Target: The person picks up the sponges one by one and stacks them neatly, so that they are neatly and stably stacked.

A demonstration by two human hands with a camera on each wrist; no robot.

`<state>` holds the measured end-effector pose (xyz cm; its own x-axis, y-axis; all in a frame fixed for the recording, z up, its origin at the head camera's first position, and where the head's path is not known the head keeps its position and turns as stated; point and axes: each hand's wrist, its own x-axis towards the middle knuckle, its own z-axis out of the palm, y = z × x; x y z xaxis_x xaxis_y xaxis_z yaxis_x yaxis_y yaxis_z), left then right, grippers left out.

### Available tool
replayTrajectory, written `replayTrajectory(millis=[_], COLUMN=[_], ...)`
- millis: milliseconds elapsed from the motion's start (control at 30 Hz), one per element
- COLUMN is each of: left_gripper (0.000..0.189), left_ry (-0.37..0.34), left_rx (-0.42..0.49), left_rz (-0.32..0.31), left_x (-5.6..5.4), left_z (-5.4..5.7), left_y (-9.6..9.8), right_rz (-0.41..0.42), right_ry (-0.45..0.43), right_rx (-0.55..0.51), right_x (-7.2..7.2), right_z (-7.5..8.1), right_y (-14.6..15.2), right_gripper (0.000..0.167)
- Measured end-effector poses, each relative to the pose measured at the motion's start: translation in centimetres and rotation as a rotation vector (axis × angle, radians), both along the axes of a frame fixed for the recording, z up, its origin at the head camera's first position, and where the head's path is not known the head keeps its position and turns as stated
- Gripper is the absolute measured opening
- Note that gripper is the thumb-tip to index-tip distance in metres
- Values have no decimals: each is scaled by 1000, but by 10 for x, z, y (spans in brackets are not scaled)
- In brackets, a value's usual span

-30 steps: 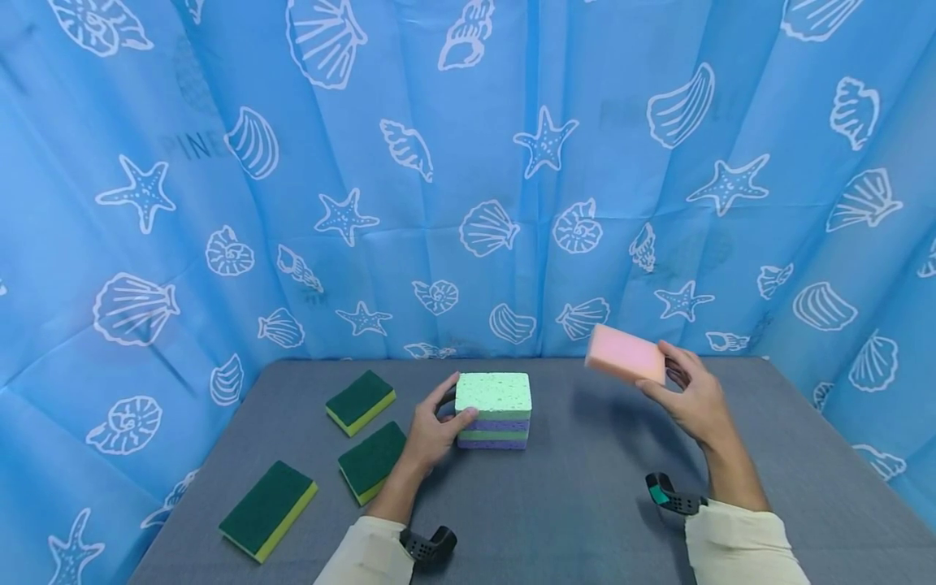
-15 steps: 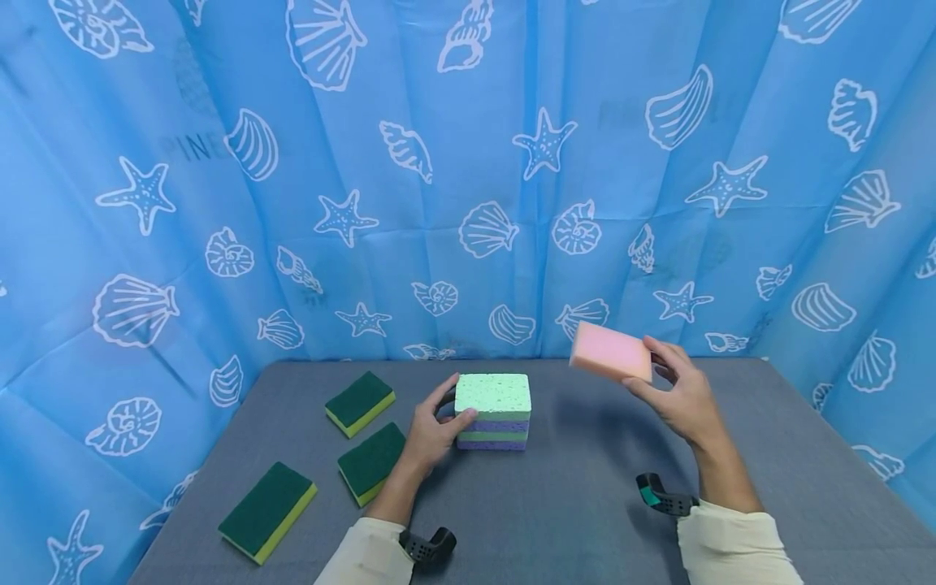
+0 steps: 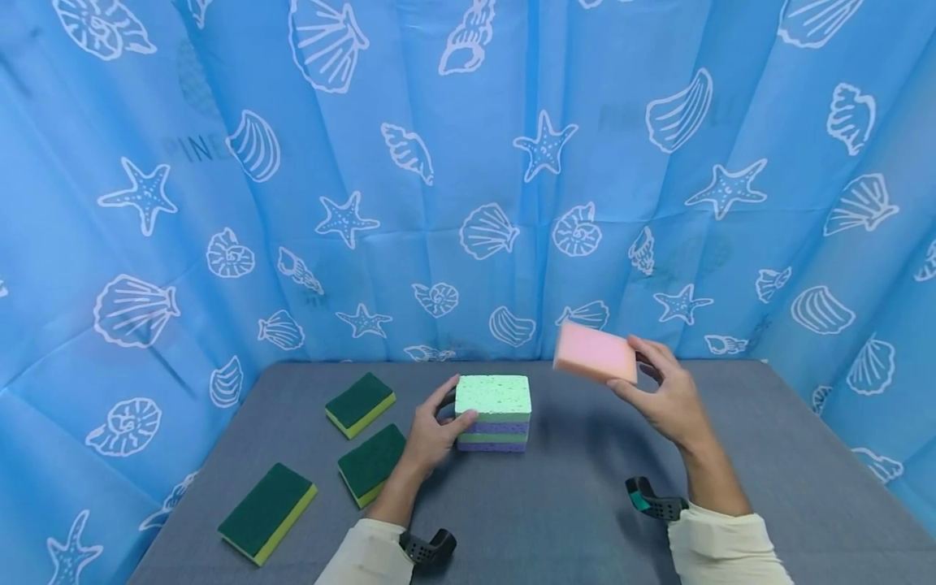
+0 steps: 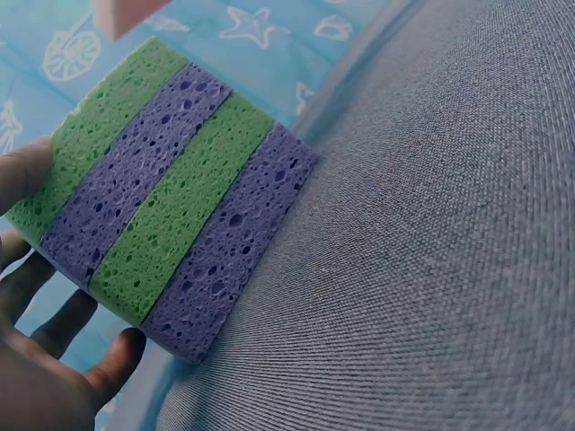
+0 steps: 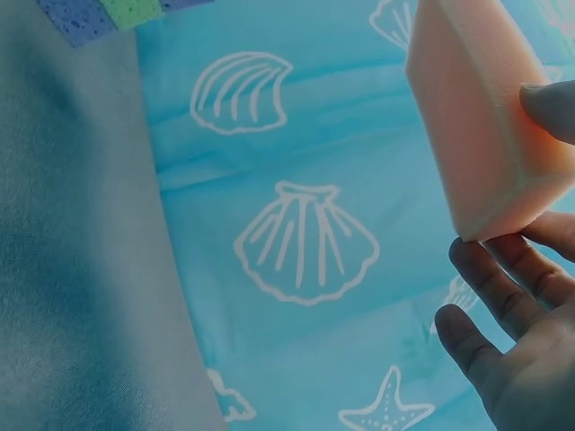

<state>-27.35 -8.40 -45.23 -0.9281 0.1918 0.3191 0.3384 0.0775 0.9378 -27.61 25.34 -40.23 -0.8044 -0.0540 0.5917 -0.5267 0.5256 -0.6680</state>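
A stack of sponges [image 3: 493, 398], green and purple in alternating layers with green on top, stands on the grey table. My left hand [image 3: 430, 432] grips the stack's left side, thumb on the front and fingers behind. In the left wrist view the porous layers [image 4: 171, 189] lie flush on one another. My right hand [image 3: 669, 398] holds a pink sponge [image 3: 595, 351] by its right end, raised in the air to the right of the stack and slightly tilted. Thumb and fingers pinch the pink sponge [image 5: 485, 117] in the right wrist view.
Three yellow sponges with dark green scouring tops lie left of my left arm: a far one [image 3: 360, 404], a middle one [image 3: 371, 463] and a near one [image 3: 268, 512]. A blue shell-print curtain [image 3: 468, 179] hangs behind the grey table [image 3: 541, 520].
My right hand has moved left with the pink sponge, bringing it nearer the stack. The left hand and the stack have stayed in place.
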Motion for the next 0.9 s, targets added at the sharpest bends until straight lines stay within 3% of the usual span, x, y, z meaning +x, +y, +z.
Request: replayTrajectory(millis=[900], left_gripper=[62], left_ry=[12], left_rx=[-24], left_rz=[33], left_x=[1], left_z=[2], left_y=[3], right_rz=[87], right_ry=[80], right_rx=[44], right_x=[4], right_z=[10], right_y=[-47], right_gripper=[72])
